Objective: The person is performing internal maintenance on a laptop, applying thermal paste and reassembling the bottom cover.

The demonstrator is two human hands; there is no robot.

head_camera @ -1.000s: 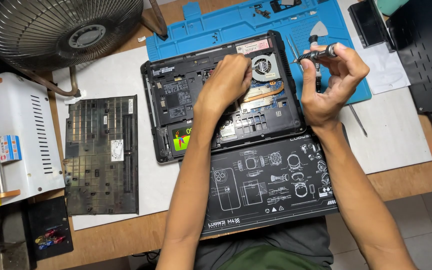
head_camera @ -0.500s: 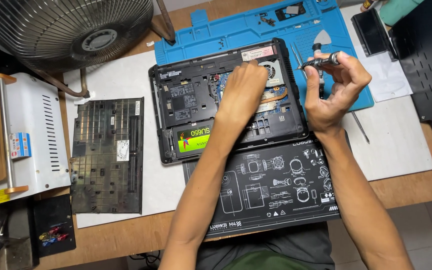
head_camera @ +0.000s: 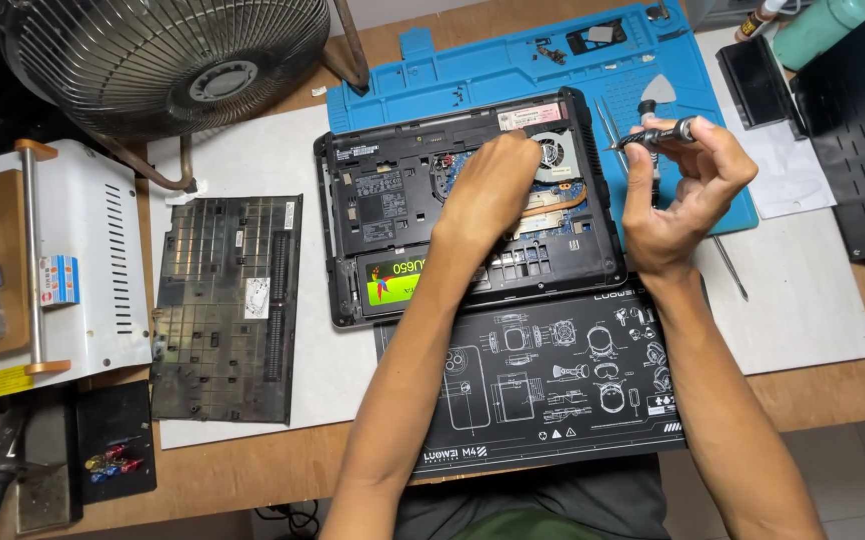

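Observation:
An opened black laptop (head_camera: 373, 215) lies bottom-up on the bench with its board, green-labelled drive and round cooling fan (head_camera: 556, 155) exposed. My left hand (head_camera: 488, 190) rests inside it, fingers down on the board just left of the fan; whether it pinches anything is hidden. My right hand (head_camera: 678, 195) hovers to the right of the laptop, holding a small dark screwdriver (head_camera: 653, 135) level, tip pointing left.
The removed bottom cover (head_camera: 223, 305) lies left of the laptop. A blue work mat (head_camera: 473, 75) with small parts sits behind, a black printed mat (head_camera: 553, 385) in front. A desk fan (head_camera: 153, 50) stands at back left, a white machine (head_camera: 93, 250) at far left, black equipment (head_camera: 858, 130) at right.
The view shifted a little, so everything sits further right and lower in frame. My left hand stays on the board by the fan; my right hand keeps the screwdriver raised.

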